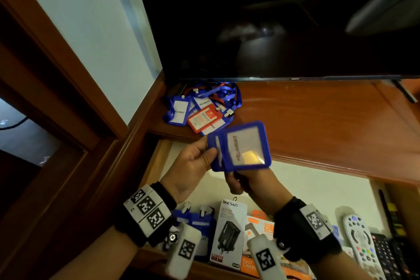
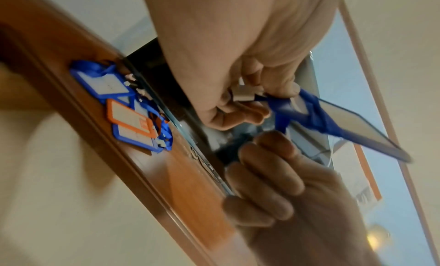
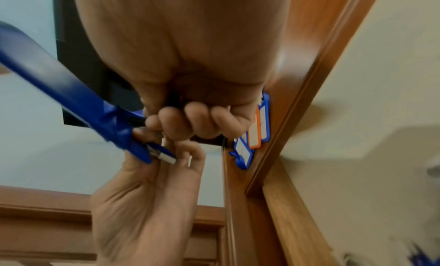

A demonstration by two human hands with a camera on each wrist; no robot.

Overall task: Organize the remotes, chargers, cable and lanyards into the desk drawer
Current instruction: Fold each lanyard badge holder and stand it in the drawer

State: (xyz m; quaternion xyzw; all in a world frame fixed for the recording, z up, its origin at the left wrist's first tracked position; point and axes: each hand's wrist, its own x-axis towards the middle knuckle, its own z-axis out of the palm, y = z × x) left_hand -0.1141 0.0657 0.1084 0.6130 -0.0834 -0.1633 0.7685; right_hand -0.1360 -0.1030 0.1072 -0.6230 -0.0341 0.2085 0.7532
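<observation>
Over the open drawer, both hands hold a blue lanyard badge holder. My left hand pinches its left end, at the metal clip and strap. Under the holder, my right hand has its fingers curled round the bunched strap. Several more blue lanyards and a red one lie in a pile on the desk top below the TV. In the drawer lie blue badge holders, charger boxes, a white remote and black remotes.
The dark TV screen hangs low over the wooden desk top. A wooden frame and the wall close off the left side. Bare cream drawer floor shows at the back, behind the boxes.
</observation>
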